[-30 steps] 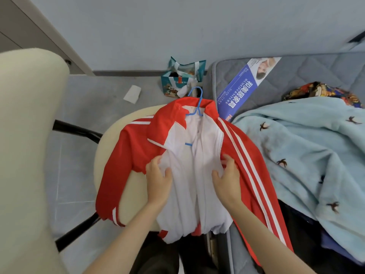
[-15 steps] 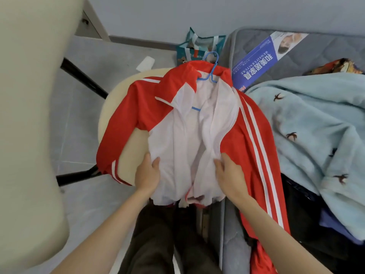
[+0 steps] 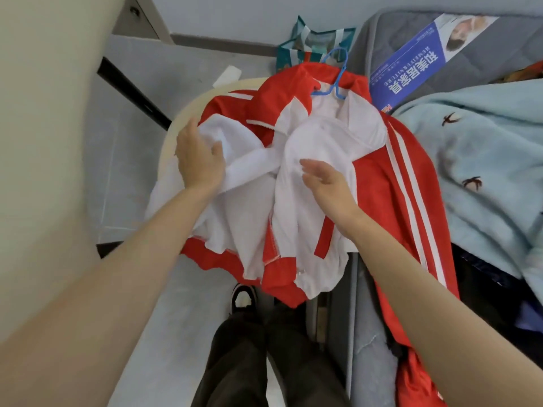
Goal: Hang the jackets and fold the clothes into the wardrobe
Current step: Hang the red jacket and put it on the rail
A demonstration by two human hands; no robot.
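Observation:
A red jacket point(image 3: 379, 183) with white stripes and white lining lies open on a cream chair seat point(image 3: 188, 113). A blue hanger point(image 3: 338, 74) sits in its collar, hook pointing away from me. My left hand point(image 3: 199, 163) grips the jacket's left side, which is turned over toward the middle with its white lining up. My right hand point(image 3: 326, 183) lies on the white lining near the jacket's middle, fingers straight. The jacket's right sleeve trails down over the mattress edge.
A cream chair back point(image 3: 44, 142) fills the left. A teal gift bag point(image 3: 314, 42) stands on the floor beyond the chair. To the right, a grey mattress point(image 3: 382, 39) carries a blue leaflet point(image 3: 411, 66), a light blue blanket point(image 3: 484, 160) and dark clothes point(image 3: 484, 289).
My left hand moved up and left, and the jacket's left side now lies turned inward with its lining showing. My right hand shifted up onto the middle and its fingers straightened.

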